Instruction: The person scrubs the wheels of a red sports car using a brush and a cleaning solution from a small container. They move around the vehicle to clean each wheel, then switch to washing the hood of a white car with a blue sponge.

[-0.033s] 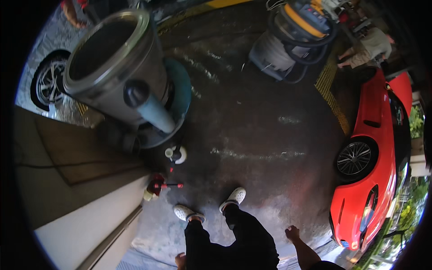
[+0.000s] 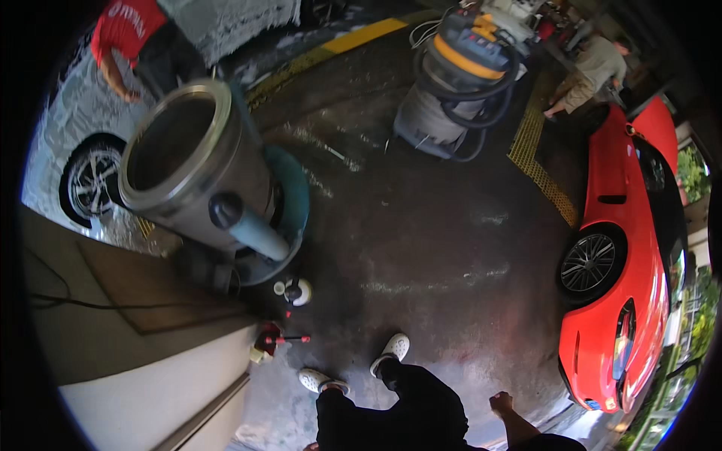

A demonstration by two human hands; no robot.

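Observation:
My right hand (image 2: 501, 404) hangs by my right side with its fingers curled into a loose fist, and nothing shows in it. Of my left hand (image 2: 310, 446) only a sliver appears at the lower edge beside my dark trousers, its fingers hidden. Neither hand touches any object that I can see. To the left of my white clogs (image 2: 395, 346), a red and black tool with a red rod (image 2: 289, 340) lies by the low wall. A white bottle (image 2: 298, 292) is on the floor just beyond it.
A large open-topped vacuum drum (image 2: 226, 180) stands at left; another vacuum with a coiled hose (image 2: 451, 83) is farther off. A red car (image 2: 628, 248) stands at right. A foam-covered car (image 2: 68, 143) and a red-shirted person (image 2: 131, 34) are far left. Another person (image 2: 594, 71) bends far right.
The view has tilted up a little, so things sit lower and more of the red-shirted person shows. My left hand has mostly dropped out of view.

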